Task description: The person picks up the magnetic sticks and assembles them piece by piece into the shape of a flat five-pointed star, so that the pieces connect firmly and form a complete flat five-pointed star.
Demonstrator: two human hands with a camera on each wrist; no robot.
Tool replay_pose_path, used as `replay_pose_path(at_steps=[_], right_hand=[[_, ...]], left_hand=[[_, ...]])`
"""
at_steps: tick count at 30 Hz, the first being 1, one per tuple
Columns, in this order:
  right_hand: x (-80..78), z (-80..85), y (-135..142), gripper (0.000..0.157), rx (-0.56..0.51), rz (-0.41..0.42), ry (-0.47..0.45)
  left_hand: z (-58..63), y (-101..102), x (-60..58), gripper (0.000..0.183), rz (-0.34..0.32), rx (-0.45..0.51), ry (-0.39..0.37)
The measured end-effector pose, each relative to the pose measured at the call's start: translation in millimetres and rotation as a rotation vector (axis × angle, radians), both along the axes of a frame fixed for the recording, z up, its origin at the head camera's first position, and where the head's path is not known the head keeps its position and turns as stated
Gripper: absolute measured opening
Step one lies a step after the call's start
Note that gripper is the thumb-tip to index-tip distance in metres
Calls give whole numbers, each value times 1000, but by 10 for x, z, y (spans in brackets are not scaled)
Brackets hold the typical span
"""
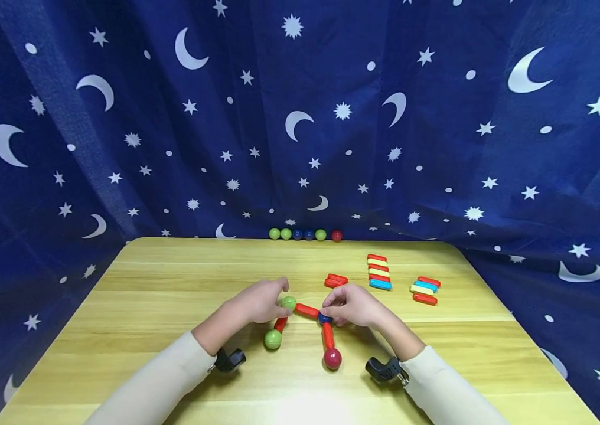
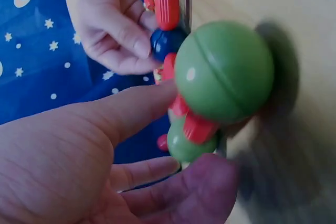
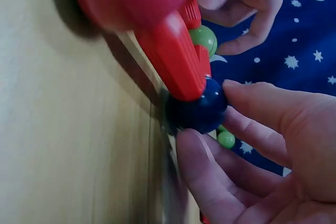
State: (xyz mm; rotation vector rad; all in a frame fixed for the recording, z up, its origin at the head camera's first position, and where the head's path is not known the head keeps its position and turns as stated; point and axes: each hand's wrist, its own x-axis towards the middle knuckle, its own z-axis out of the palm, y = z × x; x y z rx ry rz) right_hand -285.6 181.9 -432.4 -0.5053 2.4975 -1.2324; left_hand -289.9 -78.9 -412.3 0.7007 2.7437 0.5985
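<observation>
A chain of magnetic balls and red rods lies on the table in front of me. My left hand (image 1: 265, 302) curls its thumb and fingers round the far green ball (image 1: 289, 303). From there a red rod (image 1: 281, 324) leads to a nearer green ball (image 2: 224, 72), and another red rod (image 1: 307, 310) runs to the dark blue ball (image 3: 197, 106). My right hand (image 1: 352, 304) pinches that blue ball between thumb and fingers. A third red rod (image 3: 170, 56) joins the blue ball to a dark red ball (image 1: 332, 358) nearer me.
Several loose balls line the table's far edge, among them a green ball (image 1: 274, 234) and a red ball (image 1: 336, 236). Red rods (image 1: 336, 280) lie beyond my right hand. Farther right are two columns of coloured rods, with a blue rod (image 1: 380, 284) and a red rod (image 1: 425, 300).
</observation>
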Motion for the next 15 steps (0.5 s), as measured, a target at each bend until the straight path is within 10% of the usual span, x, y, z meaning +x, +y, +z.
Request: replay_pose_path(at_steps=[7,15], right_hand=[[-95,-71,-68,18,-2,-11,29],[-137,-59,-61,24,53,8,96]], left_hand=[[-112,41,27,58,123,122,-152],[-93,-44,13,56,26,69,-74]])
